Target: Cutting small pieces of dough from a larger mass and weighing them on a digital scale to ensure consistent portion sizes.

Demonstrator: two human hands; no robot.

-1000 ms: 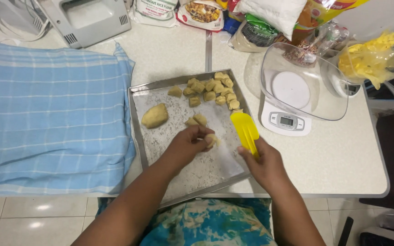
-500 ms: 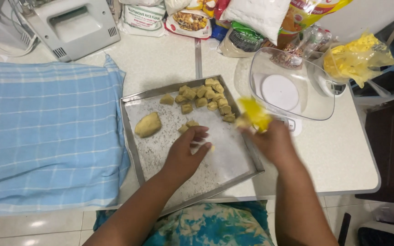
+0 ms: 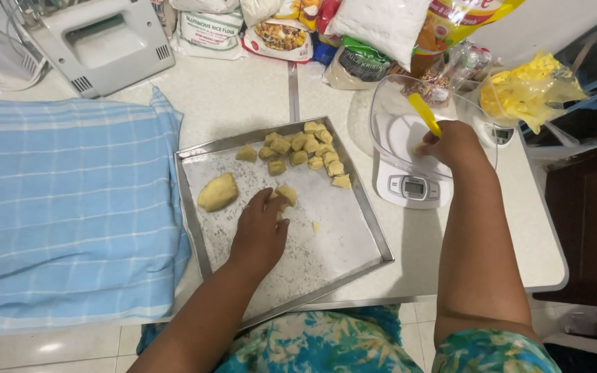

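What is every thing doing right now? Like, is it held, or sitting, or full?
Left hand: resting on a dough piece in the tray.
Right hand: gripping the yellow scraper over the bowl.
Metal tray: flat, floured.
Dough pieces: clustered at far corner.
Dough lump: uncut.
Clear bowl: on the scale.
Blue cloth: spread out.

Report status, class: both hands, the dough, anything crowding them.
Left hand rests on dough piece in metal tray. Right hand grips yellow scraper over scale bowl. Cut dough pieces clustered nearby.
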